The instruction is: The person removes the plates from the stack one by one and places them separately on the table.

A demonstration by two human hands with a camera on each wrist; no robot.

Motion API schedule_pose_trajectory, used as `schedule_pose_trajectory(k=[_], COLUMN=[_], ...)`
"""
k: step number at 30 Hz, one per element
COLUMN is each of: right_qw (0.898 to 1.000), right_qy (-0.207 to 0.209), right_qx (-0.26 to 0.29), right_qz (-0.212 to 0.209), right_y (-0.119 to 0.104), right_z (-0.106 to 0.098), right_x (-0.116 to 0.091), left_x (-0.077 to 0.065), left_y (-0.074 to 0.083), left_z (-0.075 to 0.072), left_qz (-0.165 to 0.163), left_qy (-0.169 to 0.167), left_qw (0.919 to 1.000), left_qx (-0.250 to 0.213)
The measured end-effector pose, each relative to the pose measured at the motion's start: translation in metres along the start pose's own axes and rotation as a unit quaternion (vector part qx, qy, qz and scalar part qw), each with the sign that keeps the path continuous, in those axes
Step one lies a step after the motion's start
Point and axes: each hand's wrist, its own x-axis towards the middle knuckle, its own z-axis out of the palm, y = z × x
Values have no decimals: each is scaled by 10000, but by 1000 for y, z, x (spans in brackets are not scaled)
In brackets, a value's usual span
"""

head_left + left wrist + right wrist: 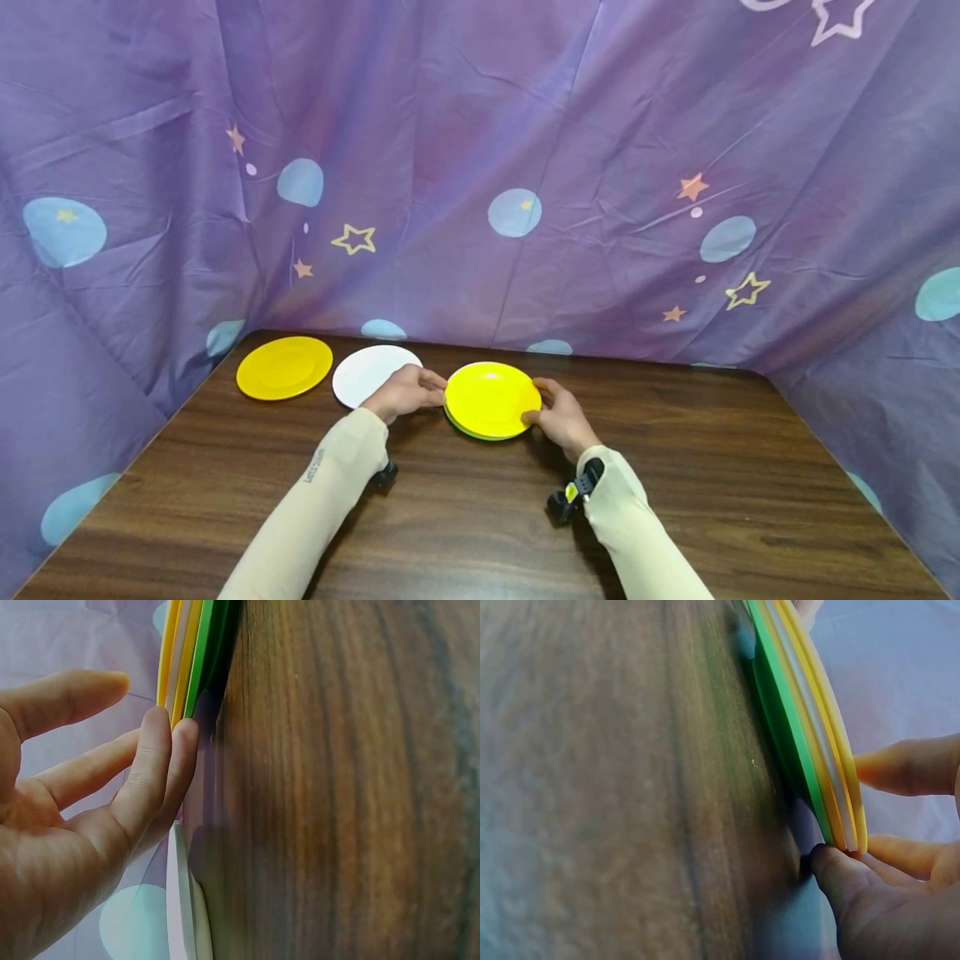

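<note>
A stack of plates stands at the middle of the table, its top plate yellow. Seen edge-on in the right wrist view, a green plate is lowest, with yellow and white rims above it. My left hand touches the stack's left rim with nearly straight fingertips; its thumb stands apart from the plates. On the opposite side my right hand holds the rim, its thumb at the top yellow plate and other fingers against the edge and lower side.
A white plate lies just left of the stack, partly behind my left hand. Farther left is a yellow plate. The brown wooden table meets a purple patterned curtain at its back and sides.
</note>
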Motion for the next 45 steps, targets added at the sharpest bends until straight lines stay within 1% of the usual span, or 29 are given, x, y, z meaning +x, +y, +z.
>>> schedule_pose_trajectory(k=[3, 8, 12, 16, 21, 22, 23, 24, 26, 28, 29, 30, 33, 40, 45], right_qw=[10000, 9999, 9998, 9999, 9999, 9998, 9997, 9997, 9997, 9998, 9998, 9999, 9999, 10000, 9999], right_qy=[-25, -18, -47, -65, -83, -100, -92, -98, -83, -76, -67, -66, -99, -61, -110], right_qx=[15, 9, -34, 16, -151, -191, -232, -234, -232, -178, -154, -147, -45, -68, 10], right_qz=[-71, -151, -212, -137, -12, -21, -44, -54, -89, -93, -71, -48, 23, -13, -4], right_y=[2, 3, 2, 4, 8, 8, 8, 7, 6, 4, 3, 2, 1, 4, 2], right_z=[1, 2, 0, -1, -1, -1, -1, -1, -2, -3, -3, -4, -6, -5, -7], right_x=[0, -1, -1, -2, -3, -3, -3, -3, -1, 0, 1, 1, 2, 4, 5], left_x=[-2, -2, -2, -2, -1, 0, 2, 2, 4, 3, 3, 1, -2, -1, 1], left_y=[-2, -2, 1, 2, -4, -4, -6, -7, -5, 0, 1, 5, 11, 10, 13], left_z=[1, 2, 1, 4, 8, 8, 7, 7, 6, 6, 6, 7, 9, 11, 12], left_qz=[61, 209, 164, 162, 66, 51, 157, 170, 191, 144, 115, 1, -22, -20, 13], left_qy=[75, 113, 156, 178, 97, 115, 125, 155, 262, 360, 386, 425, 505, 635, 742], left_qw=[9997, 9987, 9987, 9988, 9999, 9999, 9997, 9995, 9984, 9975, 9975, 9973, 9966, 9942, 9910], left_qx=[241, 460, 458, 429, 75, 110, 148, 226, 460, 598, 586, 600, 657, 864, 1114])
